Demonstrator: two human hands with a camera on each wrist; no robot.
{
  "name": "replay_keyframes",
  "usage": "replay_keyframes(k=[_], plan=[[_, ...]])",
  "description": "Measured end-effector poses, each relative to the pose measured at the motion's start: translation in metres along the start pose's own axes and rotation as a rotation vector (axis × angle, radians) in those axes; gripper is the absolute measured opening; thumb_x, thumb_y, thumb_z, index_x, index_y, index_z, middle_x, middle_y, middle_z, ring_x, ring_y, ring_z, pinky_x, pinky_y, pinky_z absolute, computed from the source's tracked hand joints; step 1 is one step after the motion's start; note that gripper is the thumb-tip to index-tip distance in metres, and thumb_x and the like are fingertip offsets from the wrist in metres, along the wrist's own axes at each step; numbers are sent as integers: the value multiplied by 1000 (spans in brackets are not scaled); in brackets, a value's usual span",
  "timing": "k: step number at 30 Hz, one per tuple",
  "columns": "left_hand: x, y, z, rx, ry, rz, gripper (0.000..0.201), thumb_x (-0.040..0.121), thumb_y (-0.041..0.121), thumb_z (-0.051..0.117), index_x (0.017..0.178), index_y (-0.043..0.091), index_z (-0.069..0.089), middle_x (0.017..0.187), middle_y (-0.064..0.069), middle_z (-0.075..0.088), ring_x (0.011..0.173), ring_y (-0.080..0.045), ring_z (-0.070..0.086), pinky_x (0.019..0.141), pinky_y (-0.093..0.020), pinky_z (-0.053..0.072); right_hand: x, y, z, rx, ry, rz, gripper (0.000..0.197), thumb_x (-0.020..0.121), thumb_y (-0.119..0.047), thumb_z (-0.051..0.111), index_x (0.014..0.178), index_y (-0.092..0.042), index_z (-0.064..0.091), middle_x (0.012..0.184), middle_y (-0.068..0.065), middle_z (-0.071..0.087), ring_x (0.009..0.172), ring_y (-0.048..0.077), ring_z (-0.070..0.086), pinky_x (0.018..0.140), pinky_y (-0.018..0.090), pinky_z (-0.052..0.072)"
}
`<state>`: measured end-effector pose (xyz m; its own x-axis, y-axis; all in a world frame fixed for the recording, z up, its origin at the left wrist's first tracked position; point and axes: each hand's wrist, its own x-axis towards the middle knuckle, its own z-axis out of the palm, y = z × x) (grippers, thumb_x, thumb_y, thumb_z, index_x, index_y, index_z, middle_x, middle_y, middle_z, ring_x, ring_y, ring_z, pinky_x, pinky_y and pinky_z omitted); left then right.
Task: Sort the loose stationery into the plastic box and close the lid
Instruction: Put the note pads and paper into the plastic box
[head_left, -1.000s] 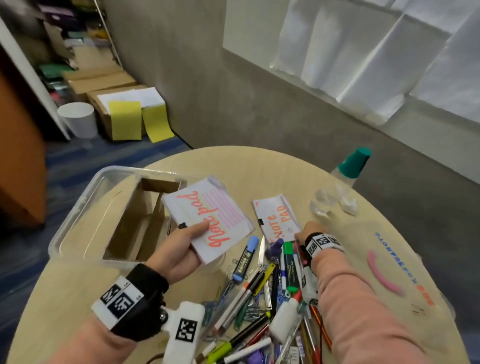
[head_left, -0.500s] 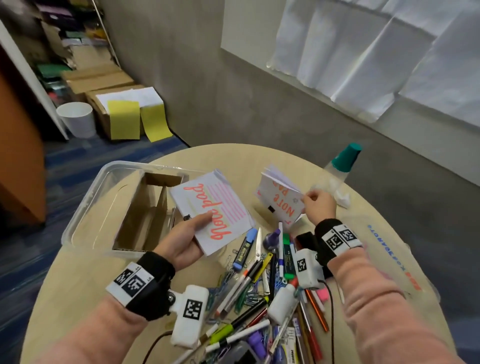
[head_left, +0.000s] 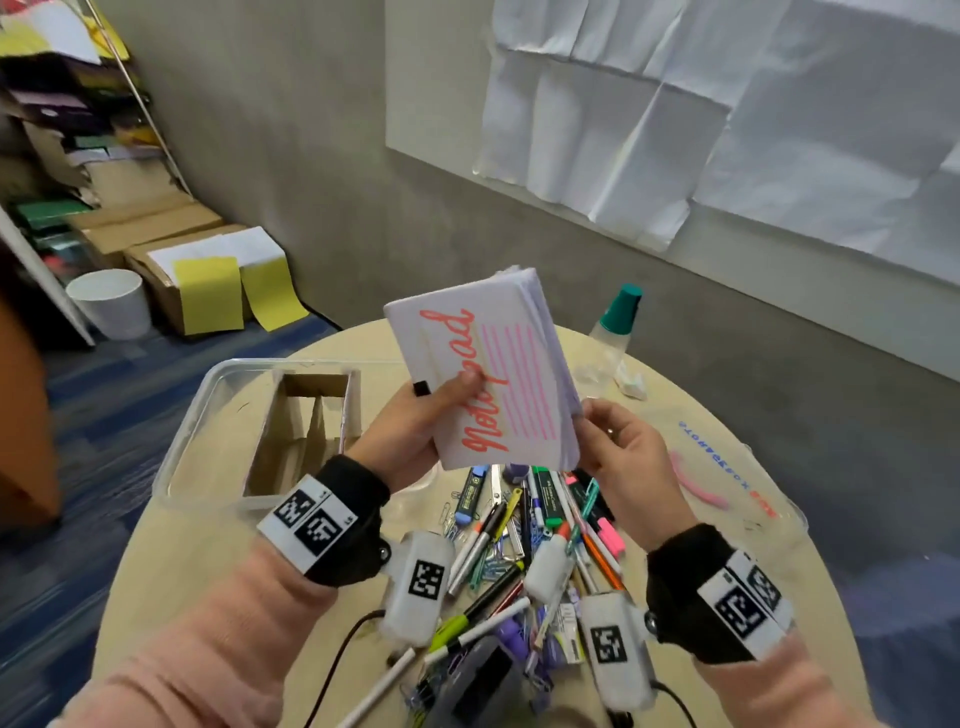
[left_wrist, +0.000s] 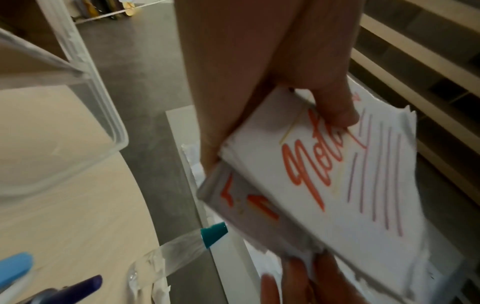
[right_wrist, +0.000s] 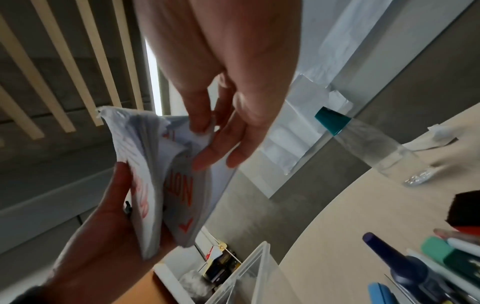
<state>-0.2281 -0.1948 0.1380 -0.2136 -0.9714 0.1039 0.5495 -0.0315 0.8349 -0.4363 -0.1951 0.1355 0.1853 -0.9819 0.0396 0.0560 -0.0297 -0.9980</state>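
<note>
Above the pen pile (head_left: 524, 551), both note pads (head_left: 488, 374) are stacked and held up, right of the plastic box (head_left: 218, 410). Left hand (head_left: 415, 431) clamps them, thumb on the cover; right hand (head_left: 618, 452) pinches the back pad's edge. They look light and floppy, with loose pages likely to fan, so gripping across the bound edge seems safest.

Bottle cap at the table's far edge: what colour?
Teal green, on the clear bottle; the cap shows best in the head view.
</note>
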Motion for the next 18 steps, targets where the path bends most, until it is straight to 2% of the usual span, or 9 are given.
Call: replay_keyframes(k=[2, 5, 7, 9, 11, 13, 15, 16, 18], plan=[[-4, 0, 9, 11, 10, 19, 43, 59, 37, 80, 97, 20, 67, 98, -3, 73, 90, -20, 70, 71, -32, 57, -16, -4, -3, 10, -66, 34, 14, 81, -21, 59, 91, -12, 61, 95, 7, 69, 86, 17, 68, 73, 27, 57], [-11, -5, 19, 35, 59, 0, 24, 71, 22, 66, 95, 17, 65, 93, -3, 75, 84, -19, 72, 66, -29, 58, -33, -4, -12, -44, -15, 31, 31, 78, -40, 55, 104, -24, 58, 116, 1, 59, 100, 12, 60, 91, 41, 50], [-15, -12, 28, 87, 59, -33, 23, 71, 20, 65, 93, 15, 66, 89, -4, 75, 80, -18, 72, 65, -28, 58, -42, 0, -15, 94, 0, 46, 60, 72, -59, 55, 123, -28, 48, 135, -1, 47, 114, 7, 55, 100, 48, 45], [-20, -25, 38, 185, 56, -44, 23, 70, 18, 68, 92, 14, 66, 86, -2, 75, 75, -16, 72, 64, -26, 57, -52, 5, -12, 232, -145, 84, 82, 70, -65, 57, 137, -22, 38, 139, 3, 49, 125, 18, 51, 99, 47, 46], [-25, -41, 47, 283, 74, -26, 26, 75, 9, 69, 97, 17, 60, 83, 1, 75, 71, -13, 72, 61, -24, 56, -63, 11, -7, 304, -178, 158, 82, 69, -54, 68, 136, -16, 41, 131, 6, 59, 120, 23, 56, 93, 40, 51], [-31, -58, 51, 319, 124, -15, 43, 78, 1, 68, 109, 22, 47, 86, 1, 71, 69, -10, 71, 58, -22, 56, -72, 22, -4, 244, -73, 194, 72, 70, -32, 75, 132, -12, 45, 121, 5, 65, 112, 23, 62, 90, 37, 54], [-38, -73, 51, 346, 173, -31, 61, 78, -2, 67, 120, 25, 31, 90, -3, 66, 66, -7, 70, 55, -19, 55, -78, 33, -3, 75, 23, 185, 53, 80, -7, 67, 129, -12, 47, 122, 8, 63, 112, 24, 61, 94, 40, 51], [-42, -80, 50, 377, 187, -51, 67, 79, -1, 67, 125, 25, 25, 93, -3, 64, 67, -5, 69, 55, -18, 54, -81, 38, -3, -1, 58, 191, 47, 83, 0, 62, 126, -14, 47, 123, 9, 62, 111, 23, 61, 93, 39, 51], [-52, -93, 47, 475, 208, -131, 74, 83, 9, 65, 135, 23, 15, 105, -2, 56, 77, -3, 65, 62, -16, 54, -87, 46, -4, -126, 128, 196, 39, 87, 1, 57, 119, -19, 47, 120, 8, 61, 105, 19, 61, 82, 28, 53]])
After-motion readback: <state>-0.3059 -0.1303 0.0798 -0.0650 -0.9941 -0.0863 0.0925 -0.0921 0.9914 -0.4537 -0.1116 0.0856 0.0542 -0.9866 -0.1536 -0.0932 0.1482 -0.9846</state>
